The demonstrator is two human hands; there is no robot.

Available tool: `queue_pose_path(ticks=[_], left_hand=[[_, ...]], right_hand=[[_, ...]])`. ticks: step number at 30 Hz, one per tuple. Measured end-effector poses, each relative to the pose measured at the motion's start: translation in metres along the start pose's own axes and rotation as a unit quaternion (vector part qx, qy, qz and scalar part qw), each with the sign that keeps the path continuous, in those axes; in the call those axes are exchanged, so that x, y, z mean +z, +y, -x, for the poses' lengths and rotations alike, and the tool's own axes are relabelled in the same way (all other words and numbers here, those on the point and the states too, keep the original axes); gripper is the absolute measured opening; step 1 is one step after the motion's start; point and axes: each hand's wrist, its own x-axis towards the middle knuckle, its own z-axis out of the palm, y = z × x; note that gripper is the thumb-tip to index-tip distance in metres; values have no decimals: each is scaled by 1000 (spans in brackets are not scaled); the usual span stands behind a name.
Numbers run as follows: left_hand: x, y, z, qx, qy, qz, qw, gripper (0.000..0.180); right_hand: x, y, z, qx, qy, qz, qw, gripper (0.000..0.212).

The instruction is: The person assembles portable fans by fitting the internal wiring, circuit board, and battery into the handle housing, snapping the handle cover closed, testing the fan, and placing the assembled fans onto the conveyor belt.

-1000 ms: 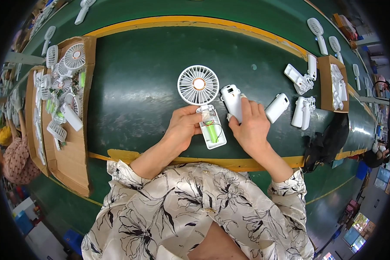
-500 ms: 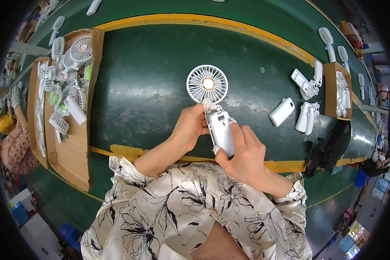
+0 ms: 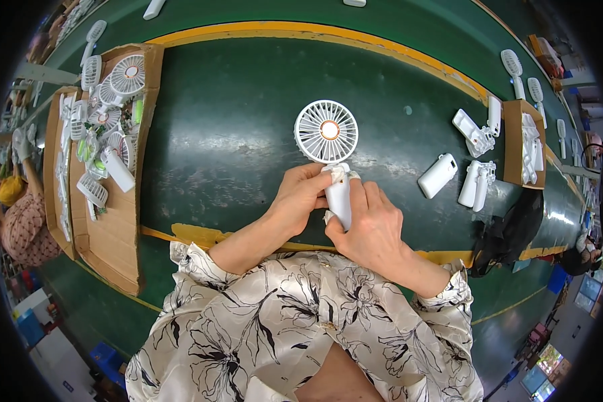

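A white handheld fan lies in front of me, its round slatted head (image 3: 326,130) with an orange-ringed hub resting on the green table. Its white handle (image 3: 340,203) points toward me. My left hand (image 3: 293,201) is closed, its thumb and fingers pinching the top of the handle just below the fan head. Wrapped round the right side of the handle, my right hand (image 3: 370,216) is closed too, with its thumb at the lower end. The fingers hide much of the handle. Pale coverings show on several fingertips.
At the left stands a cardboard box (image 3: 104,238) with several fan heads and white parts. On the right lie a white handle shell (image 3: 437,175), more white handle parts (image 3: 476,185) and a small carton (image 3: 514,144). A black cloth (image 3: 516,221) hangs over the front edge.
My left fingers have moved onto the handle's top end. The right hand has shifted slightly left and covers more of the handle, whose small dark window is now hidden.
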Motion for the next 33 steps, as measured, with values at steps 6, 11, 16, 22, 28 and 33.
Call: queue_pose_path(ticks=[6, 11, 16, 22, 28, 33], left_hand=[[1, -2, -3, 10, 16, -17, 1000, 24], [3, -1, -8, 10, 23, -20, 999, 21], [7, 6, -6, 41, 35, -2, 999, 21], [0, 9, -9, 162, -57, -10, 985, 27], [1, 8, -4, 174, -110, -4, 979, 35], [-3, 2, -4, 193, -114, -9, 975, 35]], right_hand=[[4, 5, -1, -18, 15, 6, 1000, 46], [7, 8, 0, -22, 29, 24, 999, 43], [1, 11, -4, -57, 98, 15, 993, 44], [-1, 23, -8, 154, -7, -234, 960, 36], [1, 23, -12, 203, -107, -445, 866, 32], [7, 27, -9, 170, -113, -455, 867, 30]])
